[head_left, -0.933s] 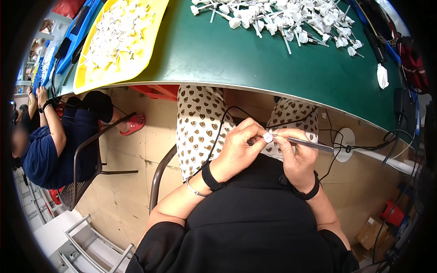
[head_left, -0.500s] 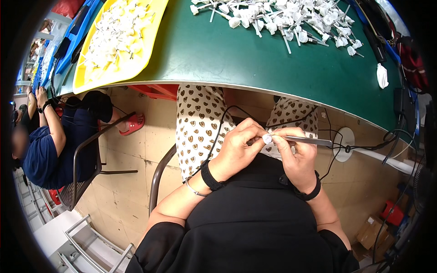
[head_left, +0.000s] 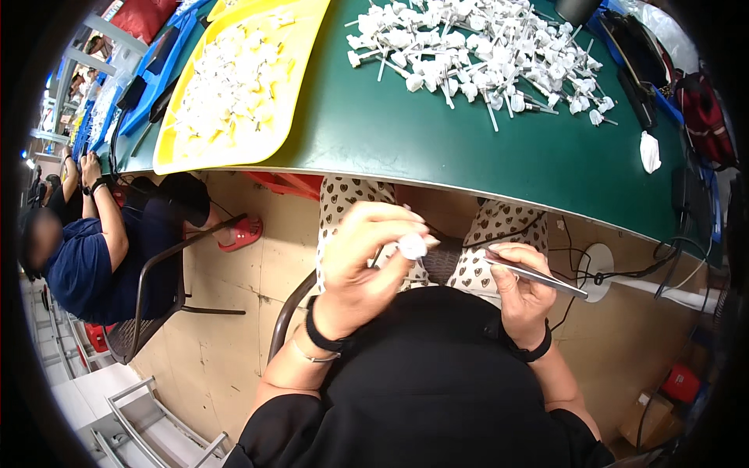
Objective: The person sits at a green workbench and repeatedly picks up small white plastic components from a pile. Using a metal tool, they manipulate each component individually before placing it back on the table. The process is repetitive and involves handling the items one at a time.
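My left hand (head_left: 360, 269) is raised over my lap, its thumb and fingers closed on a small white plastic part (head_left: 412, 246) with a round end. To its right, my right hand (head_left: 519, 292) grips metal tweezers (head_left: 554, 282), which point down toward the lower right. The two hands are apart. Beyond them, on the green table (head_left: 367, 148), lies a loose pile of small white parts with thin stems (head_left: 499, 58). A yellow tray (head_left: 303, 82) at the left holds many similar white parts (head_left: 226, 86).
The table's near edge runs just beyond my hands. A crumpled white piece (head_left: 650, 152) lies at the table's right, by black cables (head_left: 679, 242). On the left, a person in dark blue (head_left: 86, 261) sits on a chair (head_left: 144, 304). Blue trays (head_left: 144, 97) stand at the far left.
My hands were together at the white part; now they have separated. The left hand has moved left with the part, and the right has drawn away with the tweezers. The view has shifted slightly.
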`<state>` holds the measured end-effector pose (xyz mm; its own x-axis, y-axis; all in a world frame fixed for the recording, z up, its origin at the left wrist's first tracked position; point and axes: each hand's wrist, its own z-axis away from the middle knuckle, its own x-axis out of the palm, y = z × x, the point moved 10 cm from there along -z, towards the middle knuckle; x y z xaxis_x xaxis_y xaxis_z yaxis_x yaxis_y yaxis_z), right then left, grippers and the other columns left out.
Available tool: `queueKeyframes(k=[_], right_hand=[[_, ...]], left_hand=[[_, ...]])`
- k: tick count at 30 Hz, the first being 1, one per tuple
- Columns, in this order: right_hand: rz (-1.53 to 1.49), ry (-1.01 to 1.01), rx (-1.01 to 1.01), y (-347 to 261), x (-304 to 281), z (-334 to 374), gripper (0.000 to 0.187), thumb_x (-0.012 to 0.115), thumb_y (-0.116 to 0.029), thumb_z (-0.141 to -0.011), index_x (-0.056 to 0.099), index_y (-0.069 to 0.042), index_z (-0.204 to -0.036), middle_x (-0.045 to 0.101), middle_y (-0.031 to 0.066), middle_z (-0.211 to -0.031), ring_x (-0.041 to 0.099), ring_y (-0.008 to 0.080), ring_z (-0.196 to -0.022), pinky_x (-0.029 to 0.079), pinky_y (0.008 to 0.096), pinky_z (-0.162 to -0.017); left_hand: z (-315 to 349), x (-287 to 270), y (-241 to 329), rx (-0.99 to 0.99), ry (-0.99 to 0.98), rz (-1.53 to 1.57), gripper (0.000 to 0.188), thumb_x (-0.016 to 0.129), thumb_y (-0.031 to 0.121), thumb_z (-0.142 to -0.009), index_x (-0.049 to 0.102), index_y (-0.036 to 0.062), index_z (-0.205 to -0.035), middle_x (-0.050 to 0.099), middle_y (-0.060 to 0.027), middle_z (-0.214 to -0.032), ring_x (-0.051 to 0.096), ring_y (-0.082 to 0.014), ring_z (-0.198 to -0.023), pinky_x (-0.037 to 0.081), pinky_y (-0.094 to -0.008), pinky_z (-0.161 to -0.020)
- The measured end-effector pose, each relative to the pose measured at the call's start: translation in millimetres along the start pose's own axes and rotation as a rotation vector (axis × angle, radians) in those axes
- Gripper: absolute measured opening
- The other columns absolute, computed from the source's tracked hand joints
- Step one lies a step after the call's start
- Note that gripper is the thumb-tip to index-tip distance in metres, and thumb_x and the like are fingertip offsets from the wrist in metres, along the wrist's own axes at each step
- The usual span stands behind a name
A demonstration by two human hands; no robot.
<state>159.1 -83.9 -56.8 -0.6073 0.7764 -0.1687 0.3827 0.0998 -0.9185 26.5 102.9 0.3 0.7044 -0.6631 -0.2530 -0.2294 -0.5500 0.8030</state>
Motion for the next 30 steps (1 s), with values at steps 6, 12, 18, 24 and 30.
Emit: queueKeyframes(k=[6, 12, 18, 24, 30], right_hand=[[0.019, -0.027, -0.019, -4.5, 5.4, -2.7, 0.020, 0.076, 0.001, -0.088, 0.067, 0.003, -0.106, 0.071, 0.0164, -0.102, 0.071, 0.0232, -0.089, 0.058, 0.0320, -0.079], [0.019, -0.035, 0.012, -3.2, 3.5, -3.1, 0.020, 0.077, 0.002, -0.088, 0.067, 0.002, -0.105, 0.072, 0.0153, -0.099, 0.071, 0.0225, -0.083, 0.058, 0.0317, -0.076], [0.040, -0.063, -0.027, -8.4, 5.8, -4.7, 0.020, 0.077, 0.001, -0.087, 0.068, 0.001, -0.105, 0.072, 0.0147, -0.097, 0.070, 0.0205, -0.081, 0.057, 0.0302, -0.072], [-0.002, -0.029, 0.024, -2.5, -3.3, -0.7, 0.020, 0.078, 0.000, -0.087, 0.068, 0.001, -0.105, 0.073, 0.0145, -0.096, 0.070, 0.0201, -0.079, 0.056, 0.0300, -0.070], [0.009, -0.044, 0.004, -4.8, -2.3, -2.0, 0.020, 0.078, 0.000, -0.087, 0.069, 0.001, -0.104, 0.073, 0.0140, -0.095, 0.070, 0.0204, -0.078, 0.056, 0.0303, -0.070]], left_hand=[[-82.6, -149.1, 14.7, 0.127, 0.443, -0.646, 0.024, 0.064, 0.000, -0.099, 0.066, -0.0026, -0.123, 0.065, -0.0107, -0.124, 0.065, -0.0153, -0.106, 0.053, -0.0289, -0.092], [-112.3, -83.6, 9.9, 0.167, 0.135, -0.866, 0.039, 0.074, 0.005, -0.088, 0.067, 0.0049, -0.126, 0.064, -0.0175, -0.132, 0.060, -0.0360, -0.121, 0.046, -0.0433, -0.105], [-135.2, 24.2, -19.0, 0.063, -0.100, -0.512, 0.022, 0.075, 0.018, -0.093, 0.072, 0.0026, -0.108, 0.074, -0.0132, -0.089, 0.068, -0.0226, -0.072, 0.055, -0.0333, -0.068], [-134.3, 44.3, -34.7, -0.031, -0.213, -0.602, 0.028, 0.077, 0.015, -0.086, 0.062, 0.0015, -0.105, 0.074, -0.0152, -0.084, 0.072, -0.0309, -0.074, 0.056, -0.0386, -0.070], [-136.6, 37.4, -37.3, -0.119, -0.153, -0.639, 0.031, 0.079, 0.018, -0.085, 0.063, 0.0017, -0.106, 0.070, -0.0131, -0.080, 0.070, -0.0303, -0.073, 0.054, -0.0398, -0.069]])
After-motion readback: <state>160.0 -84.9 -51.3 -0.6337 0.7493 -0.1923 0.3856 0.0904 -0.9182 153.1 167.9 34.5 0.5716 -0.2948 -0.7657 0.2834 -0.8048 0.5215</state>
